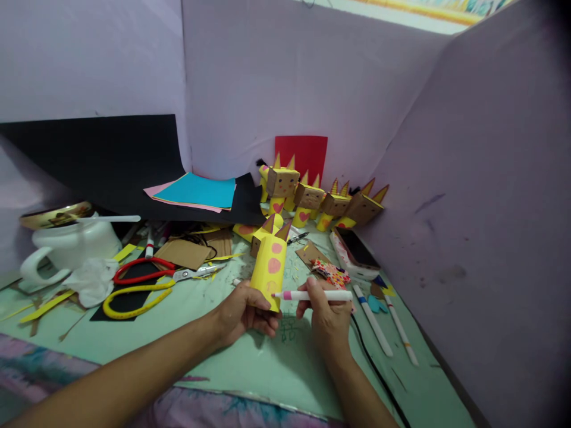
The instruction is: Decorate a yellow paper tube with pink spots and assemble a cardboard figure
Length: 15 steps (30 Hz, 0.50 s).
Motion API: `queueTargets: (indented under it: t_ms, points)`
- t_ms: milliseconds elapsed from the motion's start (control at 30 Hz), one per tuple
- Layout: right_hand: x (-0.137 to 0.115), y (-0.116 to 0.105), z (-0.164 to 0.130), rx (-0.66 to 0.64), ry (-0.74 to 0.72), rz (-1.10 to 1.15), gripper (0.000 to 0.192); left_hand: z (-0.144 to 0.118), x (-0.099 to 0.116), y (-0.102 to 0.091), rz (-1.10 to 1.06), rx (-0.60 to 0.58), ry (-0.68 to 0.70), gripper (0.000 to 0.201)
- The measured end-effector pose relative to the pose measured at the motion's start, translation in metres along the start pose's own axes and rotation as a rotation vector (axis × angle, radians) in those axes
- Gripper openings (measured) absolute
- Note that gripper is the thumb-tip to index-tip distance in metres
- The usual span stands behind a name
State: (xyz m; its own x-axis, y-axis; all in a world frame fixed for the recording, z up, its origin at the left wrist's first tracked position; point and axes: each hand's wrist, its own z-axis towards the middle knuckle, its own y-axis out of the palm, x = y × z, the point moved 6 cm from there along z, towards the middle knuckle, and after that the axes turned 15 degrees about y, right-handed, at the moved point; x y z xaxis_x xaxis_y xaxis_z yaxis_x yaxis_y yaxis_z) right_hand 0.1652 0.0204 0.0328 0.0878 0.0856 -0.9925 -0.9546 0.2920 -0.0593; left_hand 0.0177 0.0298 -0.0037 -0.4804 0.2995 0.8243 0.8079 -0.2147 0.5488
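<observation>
My left hand (247, 312) is closed round the lower end of a yellow paper tube figure (271, 267). Pink spots run down the tube, and two pointed brown ears and a cardboard head piece show at its far end. Between the fingers and thumb of my right hand (328, 318) is a white marker (328, 295) with a pink tip. That tip meets the tube near its bottom edge, beside a spot that is only partly coloured. Behind stand several similar paper animals (285, 183) with cardboard faces, pointed ears and pink hearts.
To the left lie red-and-yellow scissors (143, 285), cardboard pieces (185, 254), a crumpled tissue (93, 282) and a white mug (74, 241). Coloured paper sheets (196, 191) rest at the back. A phone (354, 249), capped markers (373, 321) and a black cable (375, 368) are on the right.
</observation>
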Motion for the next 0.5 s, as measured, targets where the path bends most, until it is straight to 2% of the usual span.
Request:
queueTargets:
  t_ms: [267,400,500]
  points:
    - [-0.003,-0.007,0.005,0.054,0.024,0.130,0.041,0.000,0.005,0.000,0.015,0.008,0.050,0.023]
    - [-0.011,-0.042,0.000,0.238,-0.010,0.203,0.036,-0.002,0.013,-0.003,0.065,0.093,0.119,0.021]
    - [-0.007,-0.079,-0.024,0.418,-0.061,0.145,0.035,-0.003,0.015,-0.002,0.100,0.095,0.137,0.019]
